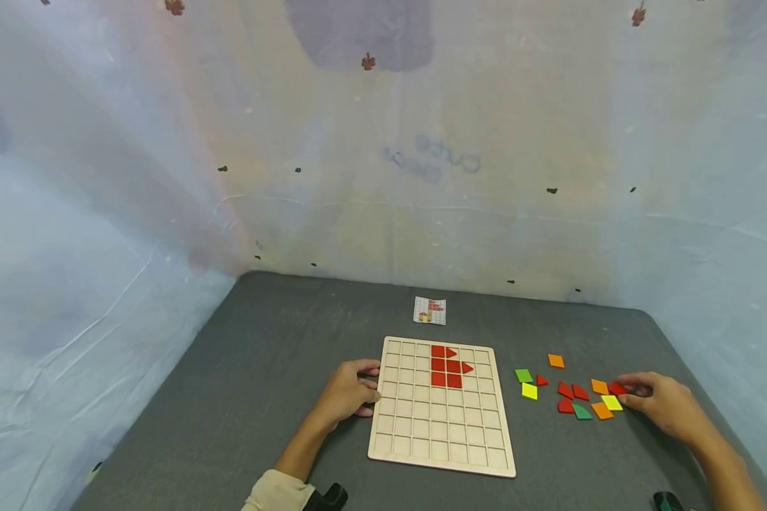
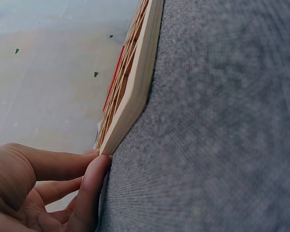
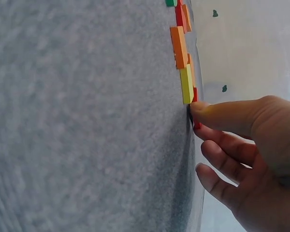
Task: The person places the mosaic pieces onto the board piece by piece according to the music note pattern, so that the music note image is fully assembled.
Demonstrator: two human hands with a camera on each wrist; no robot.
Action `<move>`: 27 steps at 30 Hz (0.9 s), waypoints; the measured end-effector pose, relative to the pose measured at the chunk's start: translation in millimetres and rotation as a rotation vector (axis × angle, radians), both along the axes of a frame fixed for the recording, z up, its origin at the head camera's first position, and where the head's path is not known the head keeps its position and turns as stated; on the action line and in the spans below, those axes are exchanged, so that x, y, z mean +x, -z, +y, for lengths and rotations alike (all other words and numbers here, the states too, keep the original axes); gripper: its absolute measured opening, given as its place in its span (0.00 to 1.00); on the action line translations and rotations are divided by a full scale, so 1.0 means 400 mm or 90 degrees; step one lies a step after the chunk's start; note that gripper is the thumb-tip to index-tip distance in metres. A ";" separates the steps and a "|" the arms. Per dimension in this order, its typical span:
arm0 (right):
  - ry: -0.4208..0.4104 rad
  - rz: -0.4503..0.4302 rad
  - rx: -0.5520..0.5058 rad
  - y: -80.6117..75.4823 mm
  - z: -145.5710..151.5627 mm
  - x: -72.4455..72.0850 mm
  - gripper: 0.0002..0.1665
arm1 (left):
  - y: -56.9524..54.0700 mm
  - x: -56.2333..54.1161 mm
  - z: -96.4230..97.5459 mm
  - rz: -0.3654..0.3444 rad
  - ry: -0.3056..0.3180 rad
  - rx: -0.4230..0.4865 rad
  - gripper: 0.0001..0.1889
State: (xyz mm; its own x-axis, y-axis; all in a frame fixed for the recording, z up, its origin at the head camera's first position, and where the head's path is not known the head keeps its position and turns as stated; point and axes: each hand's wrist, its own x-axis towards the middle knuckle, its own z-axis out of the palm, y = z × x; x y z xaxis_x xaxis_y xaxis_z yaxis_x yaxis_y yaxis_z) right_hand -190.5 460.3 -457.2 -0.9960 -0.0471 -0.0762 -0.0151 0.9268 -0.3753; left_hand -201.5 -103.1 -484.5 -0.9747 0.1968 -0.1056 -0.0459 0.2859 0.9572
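In the head view, I am seeing the board [image 1: 421, 429] lying on the desk [image 1: 262, 397], with seven red tiles [image 1: 438, 365] sitting in its upper cells, while its lower rows are showing bare. Behind it, the card [image 1: 430, 311] is showing a pattern with red and yellowish parts, so I am judging that the red part is well advanced and the rest is waiting. Loose green tiles [image 1: 523, 375], yellow tiles [image 1: 530, 391], orange tiles [image 1: 556, 360] and more red ones are lying right of the board.

In the left wrist view, the left hand [image 2: 26, 179] is pinching the board's edge, its grip being narrow.

In the right wrist view, the right hand [image 3: 270, 150] is pinching a loose red tile [image 3: 195, 95], beside a yellow one.
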 end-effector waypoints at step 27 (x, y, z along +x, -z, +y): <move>-0.115 0.116 -0.066 -0.002 -0.278 -0.018 0.18 | 0.001 0.001 -0.001 0.006 0.002 -0.001 0.33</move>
